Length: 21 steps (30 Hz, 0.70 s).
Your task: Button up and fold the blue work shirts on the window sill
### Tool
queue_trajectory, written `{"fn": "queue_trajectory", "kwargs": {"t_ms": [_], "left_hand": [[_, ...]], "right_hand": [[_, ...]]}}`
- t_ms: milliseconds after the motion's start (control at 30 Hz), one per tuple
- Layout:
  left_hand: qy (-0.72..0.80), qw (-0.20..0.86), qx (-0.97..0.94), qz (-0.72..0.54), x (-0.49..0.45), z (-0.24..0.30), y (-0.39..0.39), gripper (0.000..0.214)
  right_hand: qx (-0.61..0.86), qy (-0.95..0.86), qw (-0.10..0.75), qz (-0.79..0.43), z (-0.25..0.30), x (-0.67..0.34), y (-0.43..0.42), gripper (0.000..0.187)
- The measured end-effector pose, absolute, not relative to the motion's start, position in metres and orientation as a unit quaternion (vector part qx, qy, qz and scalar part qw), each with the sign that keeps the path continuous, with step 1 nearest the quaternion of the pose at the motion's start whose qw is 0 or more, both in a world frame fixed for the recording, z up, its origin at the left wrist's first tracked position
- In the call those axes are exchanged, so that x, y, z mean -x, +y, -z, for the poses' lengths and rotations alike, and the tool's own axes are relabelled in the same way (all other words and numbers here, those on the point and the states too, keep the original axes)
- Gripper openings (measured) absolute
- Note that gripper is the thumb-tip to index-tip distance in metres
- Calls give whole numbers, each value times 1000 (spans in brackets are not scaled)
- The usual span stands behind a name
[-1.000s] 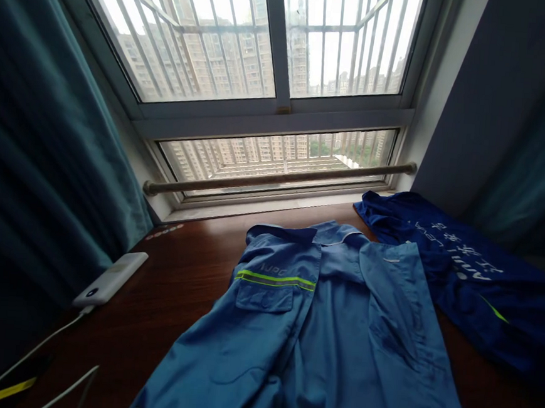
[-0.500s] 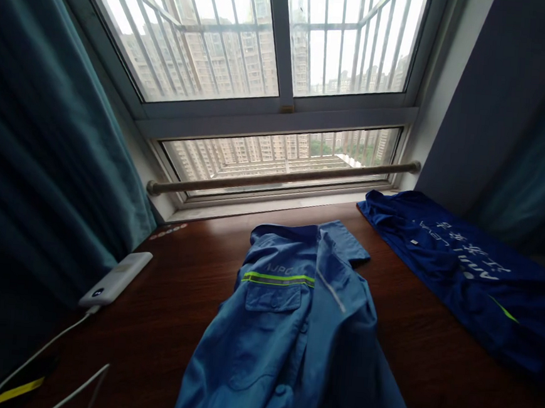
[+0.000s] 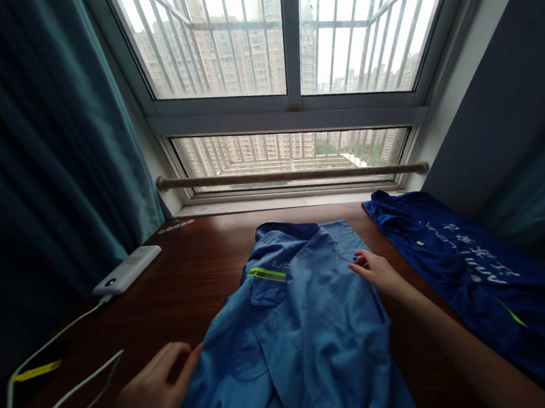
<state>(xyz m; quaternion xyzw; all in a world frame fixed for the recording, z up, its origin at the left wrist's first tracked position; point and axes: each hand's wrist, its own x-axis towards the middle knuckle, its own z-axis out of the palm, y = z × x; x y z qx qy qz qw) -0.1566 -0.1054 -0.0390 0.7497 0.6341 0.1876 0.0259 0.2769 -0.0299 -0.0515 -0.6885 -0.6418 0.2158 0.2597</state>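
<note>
A light blue work jacket (image 3: 330,309) lies front up on the wooden surface, with a yellow-green stripe across its chest and a flap pocket beneath. One sleeve is laid over the front and hides part of the lettering and stripe. At the lower left, my left hand (image 3: 159,380) pinches the jacket's side edge between thumb and finger. My right hand (image 3: 373,270) rests by the shoulder on the right, fingertips on or just above the cloth and slightly apart.
A dark blue garment with white lettering (image 3: 466,257) lies on the right. On the left are a white power bank (image 3: 128,270) with a white cable (image 3: 61,335) and a yellow strip (image 3: 38,370). A rail (image 3: 293,175) crosses the window beyond; a teal curtain (image 3: 92,152) hangs left.
Both my hands have come into view on the jacket. The sleeve now spreads wider over the front, covering more of the stripe and pocket. The view has shifted slightly.
</note>
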Motion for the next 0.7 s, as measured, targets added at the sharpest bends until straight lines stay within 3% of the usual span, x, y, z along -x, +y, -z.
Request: {"fn": "queue_trajectory", "kwargs": {"t_ms": [100,233,367,567,633,700], "left_hand": [[638,77,-749,-161,137,41,-83,34],[628,136,-765,-42,120,44,-71,25],[706,91,-702,9,143,45,-70,34],[792,153,-591,-2,210,62,-76,44],[805,179,-566,-6,224,68,-79,45],[811,185,-555,-10,231,71,-81,44]], "right_hand": [[683,-666,229,-191,73,-267,-5,60],[656,-690,257,-166,69,-265,-7,28],[671,-625,377,-133,49,-309,-17,30],[694,-272,638,-190,53,-399,-38,35],[682,-199,667,-223,58,-419,-47,30],[699,-232,635,-231,58,-432,-54,20]]}}
